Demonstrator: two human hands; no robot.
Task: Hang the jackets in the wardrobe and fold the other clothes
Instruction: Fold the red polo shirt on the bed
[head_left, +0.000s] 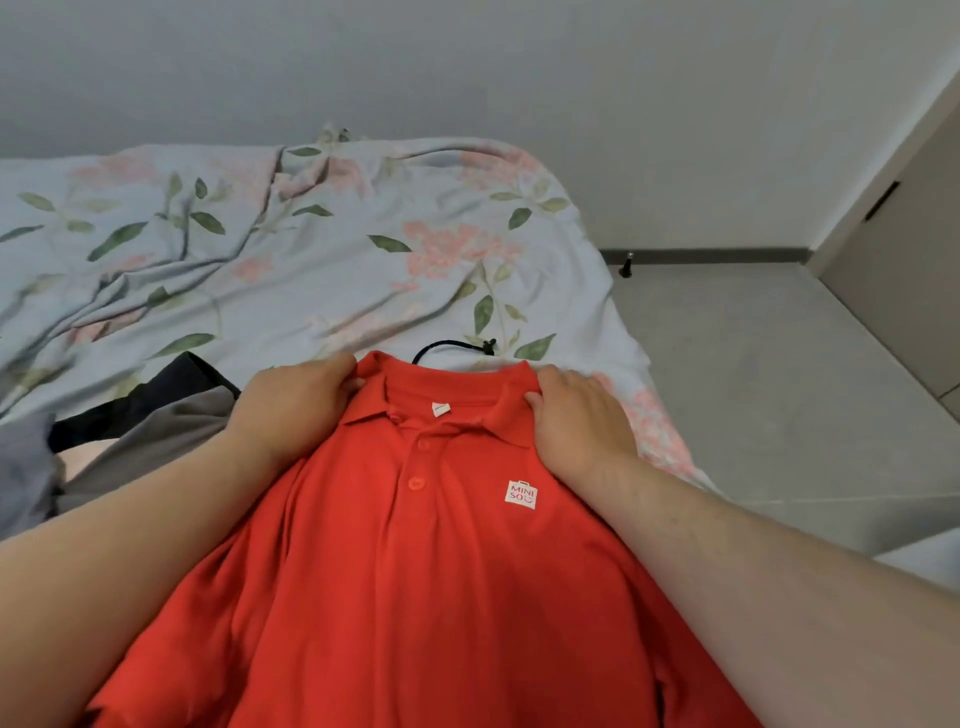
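A red polo shirt (415, 571) with two buttons and a small white logo patch on the chest hangs front side up over the near edge of the bed (291, 249). My left hand (296, 400) grips the shirt at its left shoulder beside the collar. My right hand (576, 421) grips the right shoulder, thumb on the collar edge. A grey garment (156, 441) and a dark one (171, 384) lie crumpled to the left of the shirt, partly under my left forearm.
The bed carries a wrinkled pale blue floral cover. A dark cord (457, 347) lies just beyond the collar. Grey tiled floor (779, 395) runs along the right, with a door (904, 249) at the far right and a doorstop (627, 266) by the wall.
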